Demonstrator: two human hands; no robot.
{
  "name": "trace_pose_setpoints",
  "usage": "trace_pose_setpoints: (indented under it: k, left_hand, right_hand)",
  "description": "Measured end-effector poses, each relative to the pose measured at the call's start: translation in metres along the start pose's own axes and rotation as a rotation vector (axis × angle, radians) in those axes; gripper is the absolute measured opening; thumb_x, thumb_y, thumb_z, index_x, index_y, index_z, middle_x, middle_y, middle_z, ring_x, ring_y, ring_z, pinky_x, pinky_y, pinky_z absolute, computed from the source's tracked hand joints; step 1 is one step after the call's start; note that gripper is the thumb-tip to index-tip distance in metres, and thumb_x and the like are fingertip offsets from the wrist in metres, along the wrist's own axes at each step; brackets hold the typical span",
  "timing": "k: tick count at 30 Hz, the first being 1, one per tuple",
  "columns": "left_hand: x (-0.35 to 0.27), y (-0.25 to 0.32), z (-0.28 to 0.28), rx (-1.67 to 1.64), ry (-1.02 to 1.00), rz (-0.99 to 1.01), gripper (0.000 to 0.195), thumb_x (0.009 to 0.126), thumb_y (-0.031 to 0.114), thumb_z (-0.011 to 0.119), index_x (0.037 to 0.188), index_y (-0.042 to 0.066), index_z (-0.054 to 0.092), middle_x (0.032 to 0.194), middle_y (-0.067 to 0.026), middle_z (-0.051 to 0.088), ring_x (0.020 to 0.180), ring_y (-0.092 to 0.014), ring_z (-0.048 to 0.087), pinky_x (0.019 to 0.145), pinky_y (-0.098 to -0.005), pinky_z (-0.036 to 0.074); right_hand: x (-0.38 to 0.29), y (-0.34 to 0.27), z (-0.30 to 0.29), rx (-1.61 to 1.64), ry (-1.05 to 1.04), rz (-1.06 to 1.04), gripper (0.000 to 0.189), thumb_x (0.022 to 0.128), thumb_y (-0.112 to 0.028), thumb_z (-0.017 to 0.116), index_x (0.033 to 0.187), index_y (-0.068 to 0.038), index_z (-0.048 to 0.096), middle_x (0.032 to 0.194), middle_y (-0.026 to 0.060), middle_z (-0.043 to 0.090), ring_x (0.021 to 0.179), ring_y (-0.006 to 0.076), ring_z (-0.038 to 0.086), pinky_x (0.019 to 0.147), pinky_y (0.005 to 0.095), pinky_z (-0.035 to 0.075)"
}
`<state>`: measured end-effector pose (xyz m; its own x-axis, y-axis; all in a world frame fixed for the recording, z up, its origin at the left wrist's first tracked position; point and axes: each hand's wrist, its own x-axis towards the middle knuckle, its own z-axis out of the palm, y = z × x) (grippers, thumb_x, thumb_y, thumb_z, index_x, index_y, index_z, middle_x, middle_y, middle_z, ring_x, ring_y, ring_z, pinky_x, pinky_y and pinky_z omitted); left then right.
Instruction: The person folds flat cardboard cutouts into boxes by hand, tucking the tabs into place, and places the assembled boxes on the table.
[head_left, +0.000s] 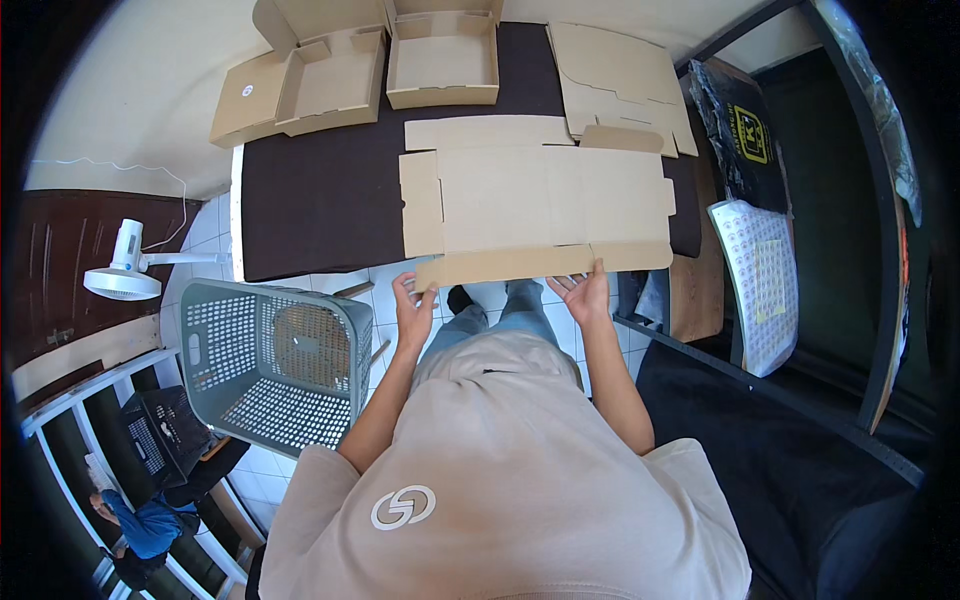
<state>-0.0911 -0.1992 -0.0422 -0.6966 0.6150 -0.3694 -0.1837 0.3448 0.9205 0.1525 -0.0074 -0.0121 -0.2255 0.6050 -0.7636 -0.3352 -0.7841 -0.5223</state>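
Note:
A flat, unfolded cardboard box blank (510, 195) lies across the dark-covered table, its long near flap (510, 264) reaching past the table's front edge. At that flap's left end my left hand (414, 304) pinches the corner between thumb and fingers. My right hand (586, 298) is palm up at the flap's right part, thumb tip on the cardboard and fingers at its lower edge. A crease or slit crosses the flap close to the right thumb. The blank's side tabs lie flat at left, and a small flap stands partly raised at its far right.
Two open cardboard boxes (442, 71) (330, 82) and a closed cardboard box (247, 97) stand at the back. More flat blanks (622, 67) lie back right. A grey plastic basket (225, 382) and a white fan (124, 262) are at left. A sticker sheet (757, 292) hangs right. Another person (150, 525) sits lower left.

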Motion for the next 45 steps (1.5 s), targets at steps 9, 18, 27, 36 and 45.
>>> trace_pose_setpoints:
  k: [9,18,27,36,45]
  left_hand:
    - [0.007,0.004,-0.002,-0.219,-0.008,-0.179,0.05,0.091,0.004,0.057,0.133,0.003,0.031,0.117,-0.0187,0.054,0.097,-0.025,0.064,0.07,-0.0319,0.058]
    - [0.015,0.017,0.001,-0.397,-0.131,-0.119,0.035,0.097,0.02,0.055,0.125,0.003,0.043,0.111,-0.0127,0.057,0.094,-0.021,0.062,0.072,-0.0329,0.058]
    - [0.022,0.016,0.049,-0.251,-0.433,-0.496,0.038,0.098,0.042,0.051,0.107,0.004,0.05,0.081,-0.0102,0.059,0.06,-0.017,0.062,0.047,-0.0272,0.049]
    - [0.035,0.012,0.044,-0.108,-0.403,-0.514,0.068,0.097,0.062,0.031,0.09,0.001,0.061,0.057,-0.0067,0.056,0.045,-0.016,0.056,0.04,-0.0248,0.041]
    - [0.037,0.01,-0.022,-0.103,0.052,-0.365,0.022,0.097,0.023,0.05,0.101,0.007,0.063,0.078,-0.0056,0.064,0.072,-0.015,0.064,0.063,-0.0265,0.05]
  right_hand:
    - [-0.011,0.006,0.015,-0.226,-0.162,-0.16,0.068,0.098,-0.057,0.033,0.146,-0.009,0.025,0.143,0.0212,0.035,0.131,0.039,0.038,0.092,0.0544,0.05]
    - [0.027,0.022,0.016,-0.544,0.053,-0.106,0.032,0.095,-0.029,0.058,0.105,0.001,0.058,0.097,0.0122,0.062,0.081,0.0223,0.066,0.06,0.0333,0.059]
    - [0.026,0.023,0.021,-0.796,0.152,-0.246,0.039,0.097,-0.035,0.055,0.078,-0.002,0.06,0.063,0.0056,0.058,0.044,0.0113,0.052,0.037,0.0255,0.041]
    - [0.029,0.025,0.017,-0.825,0.164,-0.26,0.041,0.097,-0.038,0.053,0.076,-0.003,0.058,0.057,0.0038,0.053,0.04,0.0106,0.045,0.035,0.0264,0.034]
    - [-0.011,-0.019,0.003,-0.741,0.34,-0.491,0.029,0.098,-0.027,0.051,0.085,-0.003,0.06,0.054,0.0019,0.049,0.042,0.007,0.044,0.037,0.0228,0.033]
